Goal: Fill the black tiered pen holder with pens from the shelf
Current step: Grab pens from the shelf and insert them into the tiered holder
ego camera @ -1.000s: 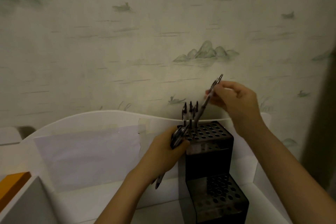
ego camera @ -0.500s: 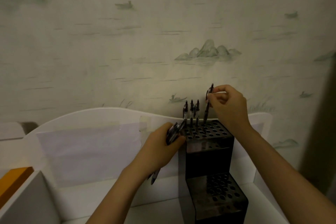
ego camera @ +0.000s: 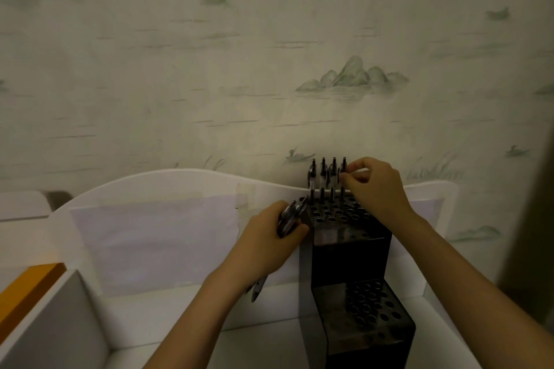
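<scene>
The black tiered pen holder (ego camera: 350, 249) stands on the white shelf, its upper tier at centre right and its lower tier (ego camera: 371, 308) in front. Several pens (ego camera: 323, 177) stand upright in the back row of the upper tier. My right hand (ego camera: 374, 189) pinches the top of the rightmost pen (ego camera: 343, 165), which sits upright in its hole. My left hand (ego camera: 269, 237) grips a bundle of pens (ego camera: 289, 217) just left of the upper tier; their tips poke out below my wrist.
A white curved backboard (ego camera: 180, 186) with a taped pale sheet runs behind the shelf against patterned wallpaper. A white divider (ego camera: 60, 314) and an orange edge (ego camera: 27, 287) lie at the lower left. A dark vertical strip borders the right side.
My right hand has lowered the tilted pen down into the back row hole, where it now stands upright beside the others. My left hand stays beside the holder with its bundle.
</scene>
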The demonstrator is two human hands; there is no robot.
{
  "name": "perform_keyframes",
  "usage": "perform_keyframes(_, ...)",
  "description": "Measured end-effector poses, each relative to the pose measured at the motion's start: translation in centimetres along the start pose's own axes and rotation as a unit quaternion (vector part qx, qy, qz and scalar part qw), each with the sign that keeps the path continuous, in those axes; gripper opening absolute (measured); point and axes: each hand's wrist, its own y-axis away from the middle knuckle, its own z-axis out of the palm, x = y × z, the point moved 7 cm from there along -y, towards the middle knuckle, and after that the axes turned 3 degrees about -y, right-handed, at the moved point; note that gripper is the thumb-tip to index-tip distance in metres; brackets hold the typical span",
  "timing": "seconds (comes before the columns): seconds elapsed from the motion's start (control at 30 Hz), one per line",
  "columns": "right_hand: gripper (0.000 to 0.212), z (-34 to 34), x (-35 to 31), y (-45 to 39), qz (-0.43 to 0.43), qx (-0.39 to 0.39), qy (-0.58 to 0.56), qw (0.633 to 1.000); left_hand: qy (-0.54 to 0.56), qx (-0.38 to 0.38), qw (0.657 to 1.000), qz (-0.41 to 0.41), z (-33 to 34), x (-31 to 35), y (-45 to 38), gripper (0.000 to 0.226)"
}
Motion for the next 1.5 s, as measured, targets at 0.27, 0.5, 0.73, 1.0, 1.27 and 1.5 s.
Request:
perform_keyframes(0.27, 0.014, -2.4, -3.9, 4.0, -0.082, 0.023, -0.091, 0.992, 0.002, -0.024, 1.000, 0.006, 0.6, 0.0, 0.2, 0.019)
perform_keyframes(0.5, 0.030, 1.5, -6.8, 8.0, -0.012, -0.182, -0.204, 0.962, -0.026, -0.033, 0.999, 0.000, 1.6, 0.4, -0.5, 0.012)
perform_keyframes(0.73, 0.026, 2.1, -6.0, 7.9, 0.037, -0.183, -0.246, 0.951, -0.011, -0.040, 0.999, 0.009, 1.8, 0.9, -0.7, 0.008)
perform_keyframes(1.0, 0.014, -0.2, -6.1, 5.8, 0.057, -0.096, -0.294, 0.949, 0.033, -0.050, 0.997, 0.040, 0.7, 1.6, -0.7, 0.016)
perform_keyframes(1.27, 0.013, -5.1, -5.7, 2.8, 0.065, 0.034, -0.371, 0.926, 0.023, -0.049, 0.998, 0.034, 0.5, 0.5, -0.9, 0.016)
perform_keyframes(1.5, 0.008, -7.9, -5.3, -0.1, -0.066, 0.114, -0.096, 0.987, 0.056, -0.042, 0.998, 0.006, 0.3, -0.6, -0.8, 0.018)
